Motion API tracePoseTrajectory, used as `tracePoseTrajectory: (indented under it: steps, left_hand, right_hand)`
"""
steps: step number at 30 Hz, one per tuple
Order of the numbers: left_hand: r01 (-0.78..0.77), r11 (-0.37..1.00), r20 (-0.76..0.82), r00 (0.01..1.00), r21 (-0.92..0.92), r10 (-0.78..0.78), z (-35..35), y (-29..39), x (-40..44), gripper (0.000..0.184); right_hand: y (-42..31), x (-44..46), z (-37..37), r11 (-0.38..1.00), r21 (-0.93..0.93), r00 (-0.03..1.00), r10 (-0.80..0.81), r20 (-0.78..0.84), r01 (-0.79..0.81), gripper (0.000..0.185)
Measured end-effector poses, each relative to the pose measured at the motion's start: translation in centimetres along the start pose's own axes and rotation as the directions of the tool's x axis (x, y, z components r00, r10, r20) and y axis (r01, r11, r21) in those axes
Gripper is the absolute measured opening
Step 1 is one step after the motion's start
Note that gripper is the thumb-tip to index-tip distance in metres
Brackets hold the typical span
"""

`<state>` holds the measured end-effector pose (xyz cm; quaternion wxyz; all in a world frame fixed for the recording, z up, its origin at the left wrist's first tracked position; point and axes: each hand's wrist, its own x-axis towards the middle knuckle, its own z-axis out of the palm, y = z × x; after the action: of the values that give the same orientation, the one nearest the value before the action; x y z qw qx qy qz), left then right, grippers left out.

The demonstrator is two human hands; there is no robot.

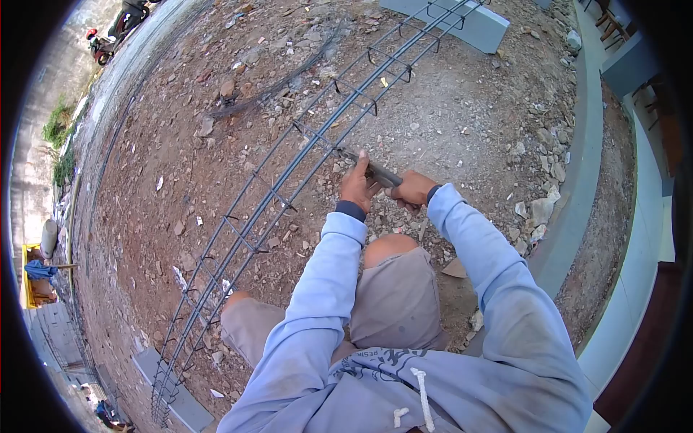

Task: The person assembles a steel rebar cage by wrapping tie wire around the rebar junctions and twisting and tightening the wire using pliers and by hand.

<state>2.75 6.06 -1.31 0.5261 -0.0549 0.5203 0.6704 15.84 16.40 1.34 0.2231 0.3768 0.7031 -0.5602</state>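
Two hands of mine share one slim, dark tool in the head view: my left hand pinches its middle between raised thumb and curled fingers, while my right hand is wrapped round its near end. The tool's far tip sits at the edge of the metal cage; whether it touches, I cannot tell. Long, slender bars ringed by squared hoops, the cage slants over rough brown ground strewn with jagged stone chips, near my knees.
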Motion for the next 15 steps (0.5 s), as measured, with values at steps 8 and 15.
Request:
tracePoseTrajectory:
  steps: [8, 15]
  left_hand:
    - [0.064, 0.997, -0.028, 0.998, -0.038, -0.065, 0.5, 0.3, 0.9, 0.03]
    - [0.086, 0.991, -0.133, 0.986, -0.103, -0.1, 2.1, 0.6, 1.7, 0.031]
  right_hand:
    - [-0.9, -1.3, -0.9, 0.999, -0.033, 0.999, -0.001, 0.037, 0.002, 0.048]
    - [-0.2, -3.3, 4.0, 0.728, -0.671, 0.613, -0.467, -0.637, -0.142, 0.055]
